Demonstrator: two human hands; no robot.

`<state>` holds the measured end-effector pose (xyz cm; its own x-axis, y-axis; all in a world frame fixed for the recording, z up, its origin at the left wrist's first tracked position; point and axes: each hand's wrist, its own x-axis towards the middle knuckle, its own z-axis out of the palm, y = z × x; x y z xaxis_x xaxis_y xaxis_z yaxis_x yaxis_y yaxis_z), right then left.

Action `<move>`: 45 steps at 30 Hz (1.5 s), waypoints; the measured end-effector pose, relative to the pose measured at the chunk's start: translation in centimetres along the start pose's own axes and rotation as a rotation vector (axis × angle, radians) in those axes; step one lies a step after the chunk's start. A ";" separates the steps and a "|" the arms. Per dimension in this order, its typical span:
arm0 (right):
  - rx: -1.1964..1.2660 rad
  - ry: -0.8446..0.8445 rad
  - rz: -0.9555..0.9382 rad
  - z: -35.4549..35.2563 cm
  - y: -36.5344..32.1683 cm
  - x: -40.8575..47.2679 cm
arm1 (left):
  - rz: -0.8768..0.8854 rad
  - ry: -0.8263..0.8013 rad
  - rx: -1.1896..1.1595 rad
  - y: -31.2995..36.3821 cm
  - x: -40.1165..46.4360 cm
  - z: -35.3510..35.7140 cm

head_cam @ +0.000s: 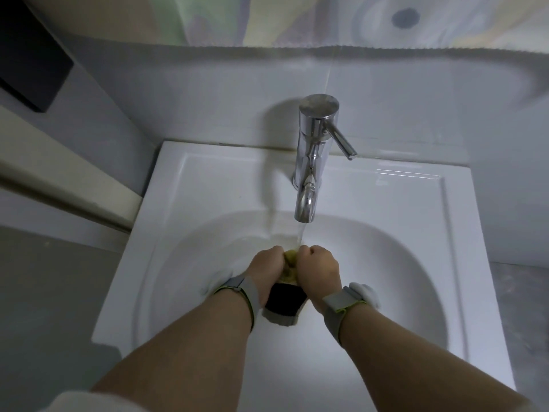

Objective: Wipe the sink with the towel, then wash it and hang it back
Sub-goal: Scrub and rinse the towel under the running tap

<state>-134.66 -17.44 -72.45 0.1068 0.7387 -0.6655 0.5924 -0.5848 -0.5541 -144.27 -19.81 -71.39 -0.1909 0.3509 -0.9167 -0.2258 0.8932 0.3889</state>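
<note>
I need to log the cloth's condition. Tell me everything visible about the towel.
The towel is small, yellowish at the bunched top, with a black panel and grey edge hanging below. It looks wet and soft. The left hand and right hand grip it together under the tap's running water, above the white sink.

White sink (208, 185), chrome tap (312, 150), yellow-black-grey towel (286, 301), pastel patterned curtain (297, 19).
</note>
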 end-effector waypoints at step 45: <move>0.046 -0.134 -0.176 -3.8 1.1 0.7 | 0.188 -0.125 -0.027 1.1 -0.2 -2.9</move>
<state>-130.95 -16.27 -71.66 -0.1037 0.7818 -0.6149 0.5549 -0.4676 -0.6881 -147.29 -19.68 -70.54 -0.1125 0.5444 -0.8312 -0.2231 0.8014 0.5550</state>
